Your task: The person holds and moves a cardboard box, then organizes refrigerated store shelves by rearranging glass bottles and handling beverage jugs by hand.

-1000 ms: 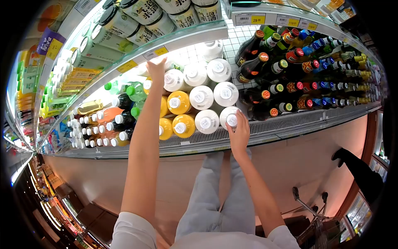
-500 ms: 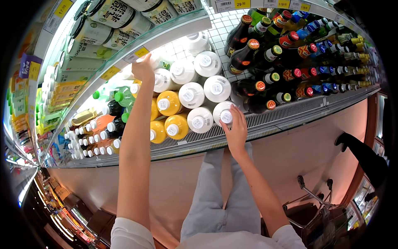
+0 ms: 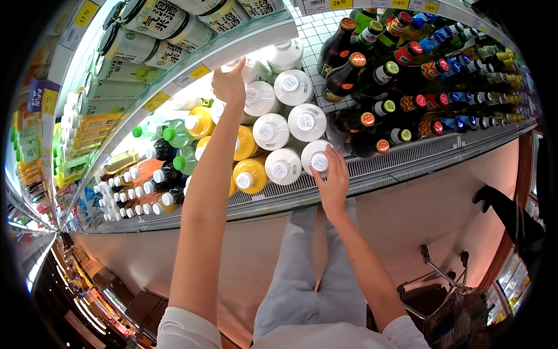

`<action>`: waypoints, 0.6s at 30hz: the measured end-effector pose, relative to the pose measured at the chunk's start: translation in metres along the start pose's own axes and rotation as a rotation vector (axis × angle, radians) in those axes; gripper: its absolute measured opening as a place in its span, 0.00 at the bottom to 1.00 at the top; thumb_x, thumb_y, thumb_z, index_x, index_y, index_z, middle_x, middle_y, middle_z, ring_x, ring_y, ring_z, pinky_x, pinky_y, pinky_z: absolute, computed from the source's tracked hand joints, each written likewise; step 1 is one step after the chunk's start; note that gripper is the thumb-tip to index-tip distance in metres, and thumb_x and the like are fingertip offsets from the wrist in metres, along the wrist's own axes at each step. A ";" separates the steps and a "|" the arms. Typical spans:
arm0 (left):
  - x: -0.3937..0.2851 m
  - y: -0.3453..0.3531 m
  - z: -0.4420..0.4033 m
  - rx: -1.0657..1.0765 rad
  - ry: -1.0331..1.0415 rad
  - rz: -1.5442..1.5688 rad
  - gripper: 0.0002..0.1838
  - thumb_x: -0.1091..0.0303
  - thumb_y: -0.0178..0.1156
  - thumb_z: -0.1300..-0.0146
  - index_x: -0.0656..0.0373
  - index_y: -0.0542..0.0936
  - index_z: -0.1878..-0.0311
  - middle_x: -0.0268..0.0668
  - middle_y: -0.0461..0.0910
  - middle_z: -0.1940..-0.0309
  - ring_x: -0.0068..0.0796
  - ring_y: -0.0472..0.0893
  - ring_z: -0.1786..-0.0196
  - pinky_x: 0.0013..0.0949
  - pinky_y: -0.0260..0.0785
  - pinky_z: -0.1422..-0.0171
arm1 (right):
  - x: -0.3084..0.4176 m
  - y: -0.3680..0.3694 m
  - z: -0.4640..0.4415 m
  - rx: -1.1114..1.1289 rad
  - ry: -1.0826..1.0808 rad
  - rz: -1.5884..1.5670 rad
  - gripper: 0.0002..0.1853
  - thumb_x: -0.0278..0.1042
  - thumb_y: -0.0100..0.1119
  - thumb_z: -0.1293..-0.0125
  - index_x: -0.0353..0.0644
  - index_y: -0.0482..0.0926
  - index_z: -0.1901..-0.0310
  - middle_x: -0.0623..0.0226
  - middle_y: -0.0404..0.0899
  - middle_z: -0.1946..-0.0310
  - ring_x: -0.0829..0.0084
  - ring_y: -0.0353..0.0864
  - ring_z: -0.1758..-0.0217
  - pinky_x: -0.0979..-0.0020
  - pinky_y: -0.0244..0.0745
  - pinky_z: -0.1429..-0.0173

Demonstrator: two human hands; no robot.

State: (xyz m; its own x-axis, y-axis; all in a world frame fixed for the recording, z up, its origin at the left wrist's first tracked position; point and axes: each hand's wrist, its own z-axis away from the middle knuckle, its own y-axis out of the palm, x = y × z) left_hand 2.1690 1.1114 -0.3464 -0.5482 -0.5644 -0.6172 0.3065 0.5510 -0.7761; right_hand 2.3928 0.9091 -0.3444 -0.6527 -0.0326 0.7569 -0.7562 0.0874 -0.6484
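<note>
My right hand (image 3: 333,183) is at the front row, its thumb and fingers on the top of a white-capped bottle (image 3: 313,152). The bottle stands upright beside another white bottle (image 3: 283,167). My left hand (image 3: 229,85) reaches to the back of the white bottles, just below the shelf edge above. Its fingers are curled, with the thumb stretched toward a white bottle (image 3: 250,70); what they hold, if anything, is hidden. Under my left forearm are yellow bottles (image 3: 250,176), partly covered by the arm.
Dark beer bottles (image 3: 351,125) stand to the right. Green bottles (image 3: 177,135) and small white-capped drinks (image 3: 142,191) are on the left. A glass-edged shelf (image 3: 238,46) of cans overhangs my left hand. Behind on the right are a shopping cart (image 3: 444,285) and a person's dark-clad leg (image 3: 505,212).
My left hand has moved right along the back of the white bottles, its forearm now covering more of the yellow ones. My right hand stays on the same bottle. The view has shifted slightly.
</note>
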 end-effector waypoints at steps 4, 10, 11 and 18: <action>0.006 0.006 0.003 0.046 0.059 -0.024 0.35 0.44 0.64 0.59 0.62 0.73 0.54 0.48 0.73 0.56 0.53 0.69 0.50 0.47 0.62 0.47 | -0.004 -0.002 0.000 0.035 -0.020 0.009 0.23 0.28 0.64 0.54 0.37 0.69 0.55 0.61 0.70 0.49 0.60 0.67 0.44 0.64 0.63 0.43; -0.004 -0.024 0.054 -0.064 0.445 0.040 0.26 0.60 0.61 0.48 0.65 0.66 0.51 0.47 0.68 0.53 0.47 0.64 0.47 0.43 0.55 0.42 | -0.005 -0.005 -0.002 0.061 -0.029 0.025 0.22 0.30 0.63 0.54 0.37 0.69 0.56 0.60 0.70 0.49 0.59 0.67 0.44 0.63 0.63 0.43; -0.011 -0.029 0.063 0.009 0.526 0.089 0.23 0.63 0.61 0.47 0.65 0.67 0.52 0.47 0.67 0.53 0.43 0.63 0.47 0.40 0.53 0.41 | -0.005 -0.004 -0.002 0.046 -0.035 0.034 0.22 0.30 0.63 0.54 0.37 0.69 0.56 0.60 0.70 0.49 0.59 0.67 0.44 0.63 0.63 0.43; -0.054 0.036 0.054 0.248 0.493 0.080 0.41 0.47 0.63 0.53 0.72 0.62 0.46 0.56 0.63 0.47 0.55 0.64 0.45 0.49 0.56 0.43 | -0.005 -0.006 -0.002 0.062 -0.023 0.012 0.23 0.30 0.63 0.55 0.37 0.69 0.55 0.61 0.70 0.49 0.60 0.67 0.44 0.63 0.63 0.44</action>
State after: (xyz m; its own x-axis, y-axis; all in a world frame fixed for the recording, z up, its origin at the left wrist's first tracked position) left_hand 2.2518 1.1286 -0.3478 -0.7965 -0.1398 -0.5883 0.5035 0.3854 -0.7733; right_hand 2.4008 0.9113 -0.3440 -0.6619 -0.0546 0.7476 -0.7494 0.0265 -0.6616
